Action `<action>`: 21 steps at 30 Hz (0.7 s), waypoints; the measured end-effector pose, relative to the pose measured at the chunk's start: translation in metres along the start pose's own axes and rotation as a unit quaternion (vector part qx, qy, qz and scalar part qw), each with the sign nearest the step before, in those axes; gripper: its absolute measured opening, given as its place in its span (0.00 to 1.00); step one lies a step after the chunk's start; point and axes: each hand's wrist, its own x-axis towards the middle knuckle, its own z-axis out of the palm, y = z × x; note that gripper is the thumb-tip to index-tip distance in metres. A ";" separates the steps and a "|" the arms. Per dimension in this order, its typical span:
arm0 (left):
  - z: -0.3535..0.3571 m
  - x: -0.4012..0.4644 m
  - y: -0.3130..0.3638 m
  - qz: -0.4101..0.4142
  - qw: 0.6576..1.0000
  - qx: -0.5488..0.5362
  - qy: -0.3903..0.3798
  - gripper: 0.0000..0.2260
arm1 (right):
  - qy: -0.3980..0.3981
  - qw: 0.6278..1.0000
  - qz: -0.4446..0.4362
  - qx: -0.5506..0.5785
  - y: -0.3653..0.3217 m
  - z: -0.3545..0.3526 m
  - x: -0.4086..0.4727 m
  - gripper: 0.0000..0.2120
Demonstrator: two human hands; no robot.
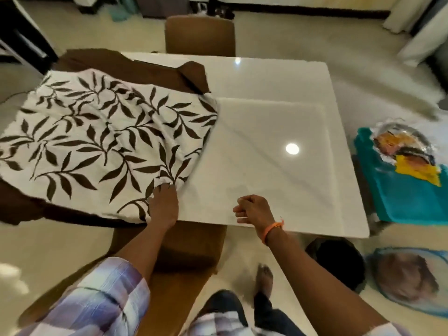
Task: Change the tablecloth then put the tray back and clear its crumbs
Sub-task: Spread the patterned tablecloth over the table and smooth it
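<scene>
Tablecloth half on the table, one hand on its edge.

We find the white table (266, 76) bare on its right half; the leaf-print tablecloth (101, 132) with brown border covers the left half and hangs over the left edge. A teal tray (400, 202) sits right of the table, apart from it. The left hand (163, 206) grips the cloth's near edge. The right hand (252, 209) hovers over the near table edge, fingers curled, holding nothing.
</scene>
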 end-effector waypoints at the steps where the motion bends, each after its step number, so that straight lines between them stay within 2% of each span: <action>1: 0.001 0.002 0.002 -0.023 1.000 -0.007 0.007 0.15 | -0.026 1.000 0.004 -0.007 -0.006 -0.003 0.010 0.06; 3: -0.008 0.010 0.006 -0.072 0.990 -0.117 0.025 0.12 | -0.059 0.998 0.023 -0.007 -0.019 -0.006 0.025 0.04; 5: -0.023 0.019 0.008 -0.100 0.967 -0.223 0.065 0.11 | -0.079 0.996 0.046 -0.006 -0.031 -0.005 0.045 0.04; 8: -0.055 0.032 0.008 -0.127 0.927 -0.346 0.071 0.11 | -0.115 0.990 0.079 0.019 -0.050 0.013 0.079 0.05; 11: -0.081 0.061 -0.007 -0.198 0.856 -0.477 0.024 0.11 | -0.153 0.984 0.088 0.025 -0.072 0.054 0.113 0.07; 13: -0.100 0.085 -0.023 -0.186 0.809 -0.558 -0.025 0.12 | -0.170 0.981 0.084 0.029 -0.087 0.088 0.132 0.09; 15: -0.127 0.107 -0.040 -0.174 0.747 -0.637 -0.080 0.15 | -0.176 0.981 0.081 0.017 -0.100 0.127 0.153 0.07; 16: -0.138 0.120 -0.050 -0.169 0.732 -0.652 -0.097 0.18 | -0.175 0.981 0.081 0.014 -0.106 0.147 0.161 0.07; 19: -0.165 0.161 -0.084 -0.142 0.751 -0.624 -0.164 0.34 | -0.173 0.979 0.079 0.070 -0.129 0.198 0.187 0.12; 20: -0.169 0.172 -0.095 -0.124 0.749 -0.623 -0.188 0.37 | -0.174 0.976 0.082 0.104 -0.139 0.215 0.196 0.14; 21: -0.170 0.181 -0.104 -0.107 0.752 -0.621 -0.193 0.35 | -0.180 0.970 0.085 0.142 -0.151 0.229 0.204 0.16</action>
